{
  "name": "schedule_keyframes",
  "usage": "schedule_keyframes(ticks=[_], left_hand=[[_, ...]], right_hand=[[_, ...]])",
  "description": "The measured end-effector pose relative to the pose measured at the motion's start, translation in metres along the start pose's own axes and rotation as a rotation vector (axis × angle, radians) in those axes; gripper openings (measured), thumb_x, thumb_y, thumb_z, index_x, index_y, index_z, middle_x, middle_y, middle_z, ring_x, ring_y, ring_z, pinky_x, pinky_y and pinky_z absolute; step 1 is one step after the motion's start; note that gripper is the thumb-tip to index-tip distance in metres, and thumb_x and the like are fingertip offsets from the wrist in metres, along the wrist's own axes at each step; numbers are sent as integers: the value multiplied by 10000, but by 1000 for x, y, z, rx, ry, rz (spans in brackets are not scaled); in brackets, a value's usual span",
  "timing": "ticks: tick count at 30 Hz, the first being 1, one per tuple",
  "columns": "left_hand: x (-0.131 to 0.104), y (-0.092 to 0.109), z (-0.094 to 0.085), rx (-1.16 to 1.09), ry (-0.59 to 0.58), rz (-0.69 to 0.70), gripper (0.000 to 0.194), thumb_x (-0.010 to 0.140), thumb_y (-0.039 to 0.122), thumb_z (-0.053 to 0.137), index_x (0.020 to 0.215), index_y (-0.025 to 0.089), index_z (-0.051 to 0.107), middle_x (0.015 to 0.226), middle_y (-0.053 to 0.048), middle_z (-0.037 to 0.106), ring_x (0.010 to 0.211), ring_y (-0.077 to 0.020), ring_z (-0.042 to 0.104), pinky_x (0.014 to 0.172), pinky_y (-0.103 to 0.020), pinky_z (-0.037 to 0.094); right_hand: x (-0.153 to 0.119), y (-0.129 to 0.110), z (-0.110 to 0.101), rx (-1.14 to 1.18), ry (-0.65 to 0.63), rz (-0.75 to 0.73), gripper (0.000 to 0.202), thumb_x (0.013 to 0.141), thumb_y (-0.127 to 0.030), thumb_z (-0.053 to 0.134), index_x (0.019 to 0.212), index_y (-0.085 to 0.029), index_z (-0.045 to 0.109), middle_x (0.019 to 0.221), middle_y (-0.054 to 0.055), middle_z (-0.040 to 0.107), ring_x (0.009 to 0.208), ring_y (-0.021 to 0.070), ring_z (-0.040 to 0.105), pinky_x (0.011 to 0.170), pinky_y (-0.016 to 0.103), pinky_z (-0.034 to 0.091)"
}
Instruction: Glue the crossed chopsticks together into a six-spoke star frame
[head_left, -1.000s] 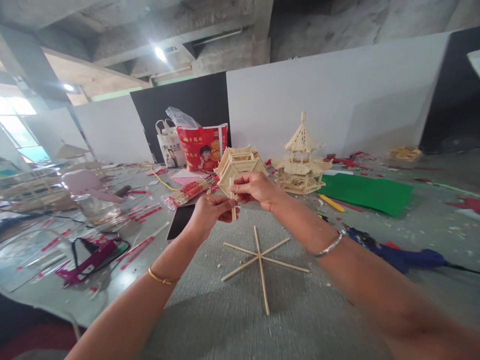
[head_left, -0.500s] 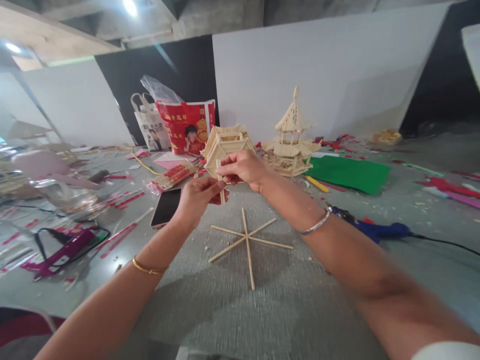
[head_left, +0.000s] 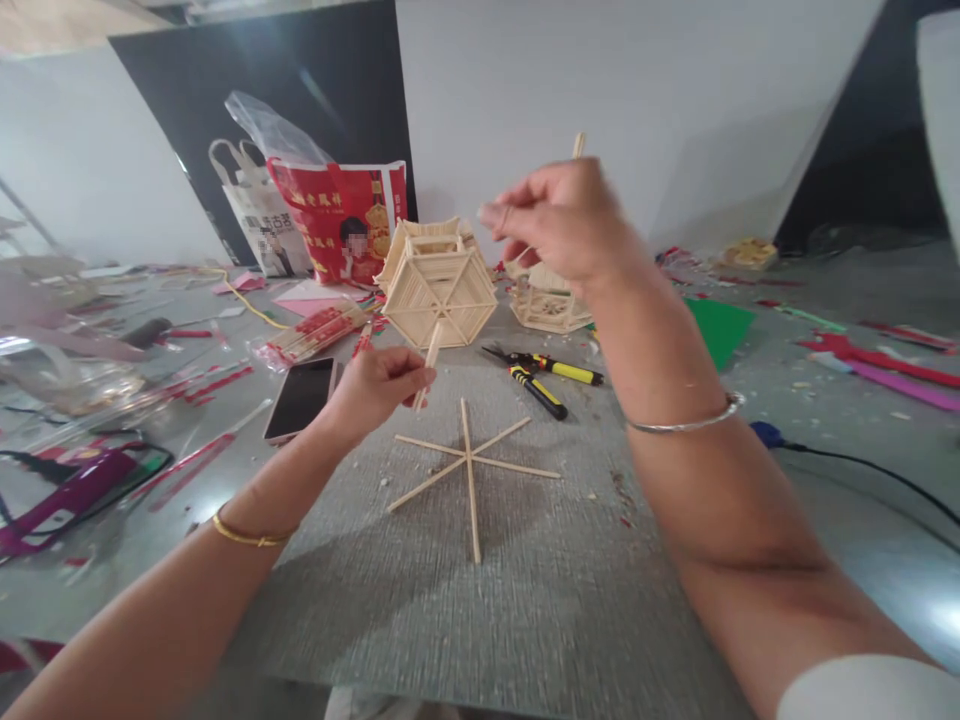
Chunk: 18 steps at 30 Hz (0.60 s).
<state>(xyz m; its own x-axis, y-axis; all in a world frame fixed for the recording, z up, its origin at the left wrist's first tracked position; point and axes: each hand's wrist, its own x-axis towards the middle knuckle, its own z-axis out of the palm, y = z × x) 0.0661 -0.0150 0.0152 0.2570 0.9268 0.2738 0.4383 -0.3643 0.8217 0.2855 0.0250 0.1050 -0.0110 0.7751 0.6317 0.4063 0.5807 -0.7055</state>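
Observation:
Between the thumb and fingers of my left hand (head_left: 386, 385) are short wooden sticks (head_left: 433, 350), held upright in front of a hexagonal stick structure (head_left: 439, 290). Raised to the right, my right hand (head_left: 559, 215) has its thumb and fingertips brought near each other; whether something small is between them is too blurred to tell. It partly hides a stick pagoda (head_left: 551, 305). Below the hands, sticks crossed as a six-armed star (head_left: 469, 457) lie flat on the grey table (head_left: 525, 620). Pliers with yellow and black handles (head_left: 536, 375) rest behind the star.
A phone (head_left: 301, 398) and packaged sticks (head_left: 315, 335) lie left of centre. Bags (head_left: 337, 225) stand at the back. A purple glue gun (head_left: 71, 500) is far left, a blue tool (head_left: 766, 435) with a cable (head_left: 862, 462) at right. Green paper (head_left: 720, 325) lies behind.
My right hand has moved up and right, away from my left hand and the sticks. The pliers have come into sight. The whole view has shifted, with the star appearing slightly further left.

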Motion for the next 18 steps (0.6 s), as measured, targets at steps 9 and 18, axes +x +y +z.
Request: schedule_keyframes(ticks=[9, 18], left_hand=[[3, -34, -4, 899, -145, 46, 180, 743, 229, 520, 692, 185, 687, 683, -52, 661, 676, -187, 582, 631, -271, 365], [0, -39, 4, 985, -121, -17, 220, 795, 198, 493, 732, 175, 702, 811, -125, 688, 780, -262, 643, 706, -338, 438]], right_hand=[[-18, -31, -48, 11, 197, -259, 161, 759, -277, 696, 648, -167, 658, 651, 54, 666, 489, 128, 587, 431, 244, 432], [-17, -27, -45, -74, 127, -186, 199, 771, -339, 695, 674, -166, 679, 635, 60, 661, 536, 165, 617, 564, 324, 524]])
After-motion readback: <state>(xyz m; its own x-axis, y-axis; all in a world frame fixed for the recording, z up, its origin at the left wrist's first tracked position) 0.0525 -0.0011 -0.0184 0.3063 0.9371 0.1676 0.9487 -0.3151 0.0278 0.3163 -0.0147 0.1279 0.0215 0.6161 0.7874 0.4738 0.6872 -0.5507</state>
